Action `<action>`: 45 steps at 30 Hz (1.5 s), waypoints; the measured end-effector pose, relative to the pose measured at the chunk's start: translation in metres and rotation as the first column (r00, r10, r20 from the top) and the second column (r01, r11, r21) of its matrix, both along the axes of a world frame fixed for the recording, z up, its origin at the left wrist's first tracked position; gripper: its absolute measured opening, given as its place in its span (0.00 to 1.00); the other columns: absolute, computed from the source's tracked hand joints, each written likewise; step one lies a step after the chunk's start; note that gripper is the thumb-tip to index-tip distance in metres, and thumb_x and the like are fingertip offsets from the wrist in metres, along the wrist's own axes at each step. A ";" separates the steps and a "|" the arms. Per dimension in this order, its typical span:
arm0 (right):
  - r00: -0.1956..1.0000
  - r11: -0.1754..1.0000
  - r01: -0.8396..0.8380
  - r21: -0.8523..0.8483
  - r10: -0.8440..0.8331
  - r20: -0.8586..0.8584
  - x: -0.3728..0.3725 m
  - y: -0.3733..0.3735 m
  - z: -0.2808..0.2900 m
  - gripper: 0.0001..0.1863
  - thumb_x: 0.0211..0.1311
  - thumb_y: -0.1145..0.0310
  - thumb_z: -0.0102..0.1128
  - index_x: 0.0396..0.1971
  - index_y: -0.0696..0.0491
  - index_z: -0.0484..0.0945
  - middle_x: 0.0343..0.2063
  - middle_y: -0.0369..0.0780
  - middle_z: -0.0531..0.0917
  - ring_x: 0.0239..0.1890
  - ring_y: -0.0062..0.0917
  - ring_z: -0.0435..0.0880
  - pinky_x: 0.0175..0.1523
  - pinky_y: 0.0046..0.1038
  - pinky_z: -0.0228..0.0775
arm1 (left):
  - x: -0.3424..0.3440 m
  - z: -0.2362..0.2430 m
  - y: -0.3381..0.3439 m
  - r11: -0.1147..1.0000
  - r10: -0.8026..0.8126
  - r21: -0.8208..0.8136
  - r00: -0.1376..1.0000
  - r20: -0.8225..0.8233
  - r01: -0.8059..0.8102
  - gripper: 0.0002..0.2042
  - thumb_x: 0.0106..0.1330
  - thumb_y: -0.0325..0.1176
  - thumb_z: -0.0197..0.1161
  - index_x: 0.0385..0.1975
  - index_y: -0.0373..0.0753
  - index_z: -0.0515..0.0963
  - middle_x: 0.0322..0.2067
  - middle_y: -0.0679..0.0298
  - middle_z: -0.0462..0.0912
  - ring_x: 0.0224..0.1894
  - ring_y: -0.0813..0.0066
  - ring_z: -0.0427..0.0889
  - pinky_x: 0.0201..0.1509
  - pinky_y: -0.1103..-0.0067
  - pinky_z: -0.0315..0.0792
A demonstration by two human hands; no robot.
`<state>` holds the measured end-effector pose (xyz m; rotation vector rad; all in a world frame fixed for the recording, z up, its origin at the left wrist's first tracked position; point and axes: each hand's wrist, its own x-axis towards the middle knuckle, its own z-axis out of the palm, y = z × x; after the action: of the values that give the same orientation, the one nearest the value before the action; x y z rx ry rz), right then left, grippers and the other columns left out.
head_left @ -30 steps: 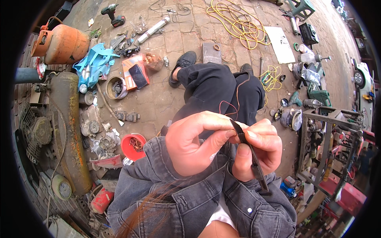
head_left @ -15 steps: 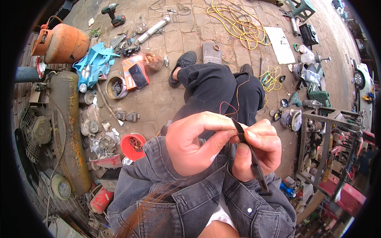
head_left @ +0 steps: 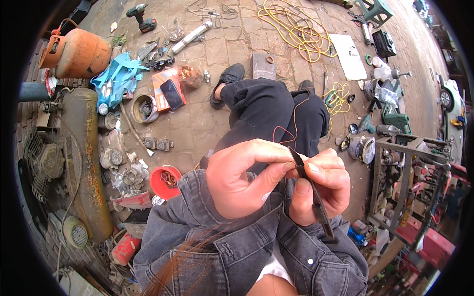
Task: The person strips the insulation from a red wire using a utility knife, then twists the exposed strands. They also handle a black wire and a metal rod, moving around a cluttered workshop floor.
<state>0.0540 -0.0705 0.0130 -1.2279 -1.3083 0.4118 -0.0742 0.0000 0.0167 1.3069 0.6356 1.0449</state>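
In front of my lap, my left hand [head_left: 247, 180] and my right hand [head_left: 323, 190] meet at the fingertips. A dark, narrow, flat strip [head_left: 320, 209] lies slantwise in my right hand, gripped between thumb and fingers, its pointed upper end beside my left index fingertip. The thumb and index finger of my left hand pinch together against the strip. A thin reddish wire [head_left: 285, 129] loops over my dark trousers and runs in behind my left fingers, where the pinch hides its end.
On the paving left of me are a red bucket [head_left: 165, 180] of copper-coloured scraps, a phone [head_left: 171, 94] on an orange box and an orange gas cylinder [head_left: 84, 53]. Yellow cable [head_left: 298, 34] lies coiled ahead. A metal frame [head_left: 407, 182] and power tools stand right.
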 end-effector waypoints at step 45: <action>0.969 0.995 0.023 0.100 -0.047 0.242 -0.002 0.011 -0.015 0.20 0.50 0.84 0.64 0.43 0.53 0.71 0.31 0.39 0.79 0.27 0.25 0.75 0.35 0.26 0.66 | 0.010 -0.013 -0.012 0.831 0.089 -0.528 0.894 0.439 0.177 0.03 0.68 0.22 0.57 0.38 0.30 0.72 0.37 0.53 0.83 0.37 0.78 0.80 0.43 0.82 0.74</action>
<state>0.0524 -0.0593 -0.0022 -1.2464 -1.4951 0.1730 -0.0638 -0.0122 0.0038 0.5324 0.4957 0.9756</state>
